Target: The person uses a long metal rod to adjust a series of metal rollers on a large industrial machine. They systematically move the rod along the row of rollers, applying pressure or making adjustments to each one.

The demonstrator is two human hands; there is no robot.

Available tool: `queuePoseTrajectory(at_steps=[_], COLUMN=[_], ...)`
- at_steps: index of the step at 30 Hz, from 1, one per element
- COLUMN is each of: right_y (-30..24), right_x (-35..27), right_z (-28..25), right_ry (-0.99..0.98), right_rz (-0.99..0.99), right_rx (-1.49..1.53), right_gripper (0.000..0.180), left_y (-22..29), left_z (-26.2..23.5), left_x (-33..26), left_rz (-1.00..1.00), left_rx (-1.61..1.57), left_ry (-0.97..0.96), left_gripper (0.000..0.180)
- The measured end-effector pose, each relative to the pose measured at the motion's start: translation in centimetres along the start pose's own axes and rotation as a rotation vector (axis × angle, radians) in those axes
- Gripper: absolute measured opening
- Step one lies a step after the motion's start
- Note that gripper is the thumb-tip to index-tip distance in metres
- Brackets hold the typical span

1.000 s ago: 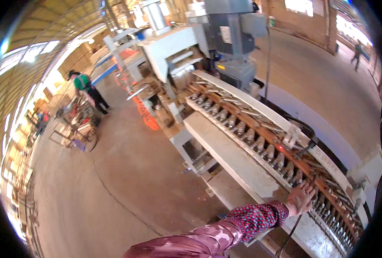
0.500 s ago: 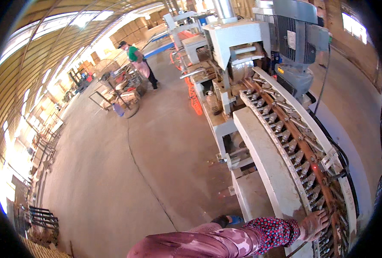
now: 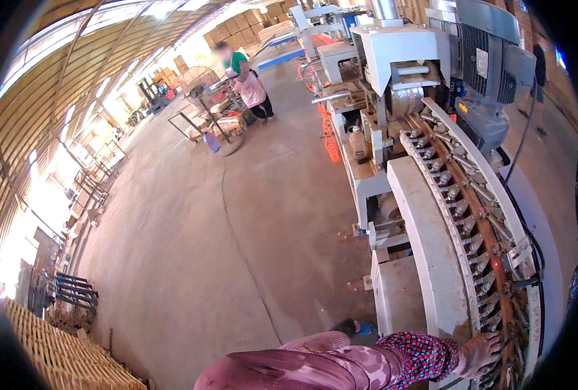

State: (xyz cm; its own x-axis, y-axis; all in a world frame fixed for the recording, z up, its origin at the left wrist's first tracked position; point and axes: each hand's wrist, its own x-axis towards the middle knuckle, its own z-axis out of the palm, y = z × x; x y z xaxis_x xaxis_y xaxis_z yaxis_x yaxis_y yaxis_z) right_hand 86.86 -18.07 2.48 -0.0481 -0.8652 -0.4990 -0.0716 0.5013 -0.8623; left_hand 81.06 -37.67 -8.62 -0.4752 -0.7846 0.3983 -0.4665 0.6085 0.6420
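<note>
My left hand [image 3: 479, 354] reaches in from the lower edge, in a pink camouflage sleeve with a red-and-blue patterned cuff. It rests on the near end of a curved machine track [image 3: 463, 224], its fingers laid out over the spring-loaded fittings [image 3: 474, 244]. The fingertips come close to the rusty brown curved strip [image 3: 490, 240] running along the middle of the track. No object shows in the fingers, though their undersides are hidden. A pale metal guard [image 3: 428, 240] borders the track on the left. My right hand is out of view.
A large grey-blue motor [image 3: 484, 65] stands beside the white machine head [image 3: 399, 52]. A person in a green top and pink apron [image 3: 253, 88] stands near a floor fan [image 3: 201, 91]. Another person [image 3: 539, 71] is behind the motor. A cable [image 3: 237, 240] crosses the floor.
The view has turned, so the machine and room sit further right. The person by the fan has changed posture. My left hand remains at the near end of the track.
</note>
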Motion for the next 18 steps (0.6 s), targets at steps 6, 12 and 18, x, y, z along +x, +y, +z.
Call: queuePoseTrajectory(at_steps=[6, 12, 18], right_y=[0.6, 0.9, 1.3], right_x=[-0.2, -0.6, -1.0], right_z=[-0.1, -0.3, -0.5], right_ry=[-0.022, 0.005, 0.036], right_rz=[0.010, 0.003, 0.008], right_rx=[0.004, 0.030, 0.054], right_gripper=[0.010, 0.011, 0.012], left_y=[1.2, 0.6, 0.8], left_z=[-2.9, -0.4, -2.2], left_x=[-0.5, -0.6, -0.6], left_rz=[0.014, 0.049, 0.016], left_rx=[-0.002, 0.033, 0.042], left_ry=[0.015, 0.193, 0.017], left_gripper=[0.062, 0.065, 0.070])
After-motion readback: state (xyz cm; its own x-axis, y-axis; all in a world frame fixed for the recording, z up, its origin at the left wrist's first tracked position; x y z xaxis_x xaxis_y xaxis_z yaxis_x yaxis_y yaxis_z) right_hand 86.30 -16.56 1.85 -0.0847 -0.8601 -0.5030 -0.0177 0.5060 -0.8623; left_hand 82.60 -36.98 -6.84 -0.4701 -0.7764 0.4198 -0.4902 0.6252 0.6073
